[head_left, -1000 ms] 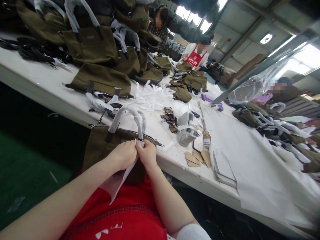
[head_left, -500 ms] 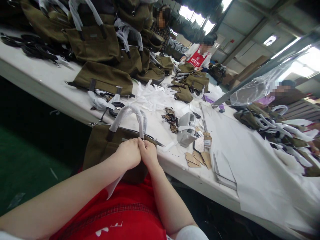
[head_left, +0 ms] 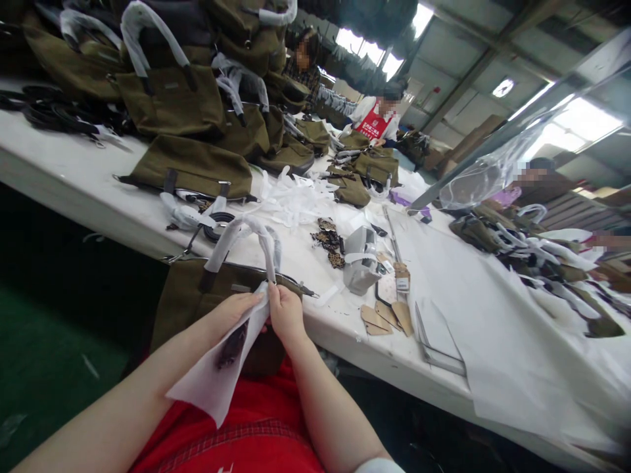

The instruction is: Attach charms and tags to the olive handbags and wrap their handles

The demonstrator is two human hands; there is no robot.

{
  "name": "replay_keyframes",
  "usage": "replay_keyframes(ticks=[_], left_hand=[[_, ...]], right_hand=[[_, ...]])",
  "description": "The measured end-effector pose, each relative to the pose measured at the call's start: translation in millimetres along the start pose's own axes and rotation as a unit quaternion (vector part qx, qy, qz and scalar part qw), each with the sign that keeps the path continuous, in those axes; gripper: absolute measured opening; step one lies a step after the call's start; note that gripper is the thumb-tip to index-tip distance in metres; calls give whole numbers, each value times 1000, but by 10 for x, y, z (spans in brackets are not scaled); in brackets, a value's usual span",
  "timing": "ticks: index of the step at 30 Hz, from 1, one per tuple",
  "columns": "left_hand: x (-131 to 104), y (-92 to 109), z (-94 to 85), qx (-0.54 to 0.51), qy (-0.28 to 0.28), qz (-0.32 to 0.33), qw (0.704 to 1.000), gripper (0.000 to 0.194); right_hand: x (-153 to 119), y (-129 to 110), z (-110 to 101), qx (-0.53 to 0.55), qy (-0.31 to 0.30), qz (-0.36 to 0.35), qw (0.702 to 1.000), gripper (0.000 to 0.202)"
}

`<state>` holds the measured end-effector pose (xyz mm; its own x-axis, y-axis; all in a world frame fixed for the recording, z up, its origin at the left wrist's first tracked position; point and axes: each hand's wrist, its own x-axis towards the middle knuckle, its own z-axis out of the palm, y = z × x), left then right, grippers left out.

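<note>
An olive bag [head_left: 182, 295] leans against the table's near edge, its open zipper along the top and its handles [head_left: 246, 233] wrapped in white. At the base of the right-hand handle, my right hand [head_left: 287, 312] pinches the top of a thin white sheet [head_left: 207, 387]. My left hand [head_left: 239, 309] is at the sheet's left side, fingers partly behind it, near the same handle base. Something dark shows through the sheet, which hangs down over my left wrist and the red apron [head_left: 276, 420].
On the white table [head_left: 340, 328] lie tan tags [head_left: 377, 320], a grey tag-like dispenser [head_left: 362, 259], leopard-print pieces [head_left: 328, 242], white strips [head_left: 296, 197] and metal rulers [head_left: 438, 355]. Olive bags [head_left: 172, 98] are piled at the left and back. Other people stand across the table.
The white sheet has swung out and spread between my hands, where before it hung below them. My left hand has moved slightly left and down from the handle base. The view has shifted slightly.
</note>
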<state>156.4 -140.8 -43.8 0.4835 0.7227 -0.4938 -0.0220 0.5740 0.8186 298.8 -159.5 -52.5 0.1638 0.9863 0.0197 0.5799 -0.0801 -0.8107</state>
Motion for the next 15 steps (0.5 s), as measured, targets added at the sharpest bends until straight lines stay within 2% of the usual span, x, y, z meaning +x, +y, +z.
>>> replay_keyframes(ticks=[2, 5, 8, 10, 11, 12, 14, 15], left_hand=[[17, -65, 34, -40, 8, 0, 999, 49], [45, -123, 41, -38, 23, 24, 999, 50], [66, -140, 27, -11, 35, 28, 999, 53], [70, -145, 26, 5, 48, 15, 999, 53], [69, -150, 27, 11, 55, 8, 998, 53], [67, -159, 28, 16, 59, 2, 998, 54], [66, -192, 20, 29, 63, -1, 998, 56], [71, -216, 6, 38, 62, -1, 997, 57]], right_hand=[[19, -6, -8, 7, -3, 1, 1000, 48], [17, -8, -40, 45, -31, 25, 998, 48], [-55, -18, -182, 110, -135, 83, 981, 47], [-109, -13, -385, 127, -176, 84, 973, 45], [-121, 3, -521, 124, -159, 71, 977, 42], [-116, 34, -678, 114, -111, 55, 986, 39], [-47, 148, -1040, 76, 51, 23, 996, 34], [14, 231, -1236, 51, 144, 11, 988, 33]])
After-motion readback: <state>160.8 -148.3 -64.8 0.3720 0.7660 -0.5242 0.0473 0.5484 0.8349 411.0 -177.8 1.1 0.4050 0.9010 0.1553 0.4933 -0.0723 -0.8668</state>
